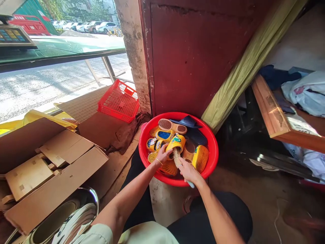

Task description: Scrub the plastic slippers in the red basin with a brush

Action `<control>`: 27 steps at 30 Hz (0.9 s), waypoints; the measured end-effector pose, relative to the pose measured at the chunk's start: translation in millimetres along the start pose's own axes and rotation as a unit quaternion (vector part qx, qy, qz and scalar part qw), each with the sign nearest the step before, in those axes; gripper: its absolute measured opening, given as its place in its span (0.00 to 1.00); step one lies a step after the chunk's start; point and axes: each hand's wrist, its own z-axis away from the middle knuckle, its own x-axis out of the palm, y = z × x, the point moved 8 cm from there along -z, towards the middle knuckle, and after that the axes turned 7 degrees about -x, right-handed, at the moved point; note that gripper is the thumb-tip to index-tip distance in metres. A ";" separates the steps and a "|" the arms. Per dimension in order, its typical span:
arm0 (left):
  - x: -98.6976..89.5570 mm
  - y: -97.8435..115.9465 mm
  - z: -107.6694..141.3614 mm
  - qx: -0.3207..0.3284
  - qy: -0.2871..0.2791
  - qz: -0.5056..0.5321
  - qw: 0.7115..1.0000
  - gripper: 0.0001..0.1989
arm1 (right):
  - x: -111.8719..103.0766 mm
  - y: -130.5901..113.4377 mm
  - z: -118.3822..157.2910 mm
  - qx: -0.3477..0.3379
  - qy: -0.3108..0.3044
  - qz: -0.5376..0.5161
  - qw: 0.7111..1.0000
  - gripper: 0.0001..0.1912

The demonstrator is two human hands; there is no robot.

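Note:
Over a red plastic basin (pixel 214 152), my left hand (pixel 163 154) grips a yellow slipper (pixel 178 139) with a green cartoon figure on its strap. My right hand (pixel 188 170) is closed round a scrubbing brush (pixel 176 158); its bristled head is at the slipper's opening, and a pale blue handle end shows below the hand. Around them in the basin lie several more slippers: a yellow one with a blue inside (pixel 165 135), a tan one sole up (pixel 165 124), a dark blue pair (pixel 189 122), and a yellow one on its side (pixel 202 158).
A red plastic crate (pixel 119 101) and an open cardboard box (pixel 58 189) with wooden pieces are on the left. Behind the basin stands a dark red door panel (pixel 182 61) with a yellow-green curtain (pixel 236 74). A wooden drawer (pixel 271 108) juts in at right.

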 end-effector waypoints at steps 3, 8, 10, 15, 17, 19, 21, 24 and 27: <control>7.6 -0.8 2.9 0.018 -0.023 -0.051 0.998 0.34 | -2.7 9.6 -24.6 0.036 0.066 -0.076 0.994 0.29; 12.1 -7.3 1.2 0.021 -0.028 -0.081 0.996 0.33 | -9.8 16.2 -48.1 0.036 0.106 -0.100 0.989 0.29; 11.2 -7.1 1.7 0.025 -0.024 -0.103 0.994 0.33 | -10.5 17.9 -50.4 0.024 0.086 -0.105 0.990 0.28; 6.9 1.3 7.2 0.040 0.018 -0.160 0.986 0.30 | 1.8 18.7 -35.8 -0.012 -0.047 -0.157 0.986 0.28; 5.9 4.2 8.3 0.037 0.036 -0.182 0.982 0.29 | 4.8 20.3 -23.3 -0.018 -0.087 -0.165 0.982 0.29; 5.8 6.2 8.2 0.036 0.043 -0.194 0.979 0.29 | 4.7 22.7 -11.0 -0.026 -0.111 -0.158 0.981 0.29; 6.8 7.0 7.3 0.041 0.036 -0.198 0.979 0.28 | 5.2 24.0 -2.6 -0.039 -0.134 -0.149 0.979 0.27; 12.2 5.4 6.3 0.049 -0.005 -0.209 0.977 0.27 | 2.7 27.3 -6.9 -0.035 -0.107 -0.121 0.986 0.24; 15.6 3.9 7.1 0.057 -0.027 -0.228 0.972 0.29 | -3.6 33.5 -27.8 0.027 -0.015 -0.088 0.996 0.26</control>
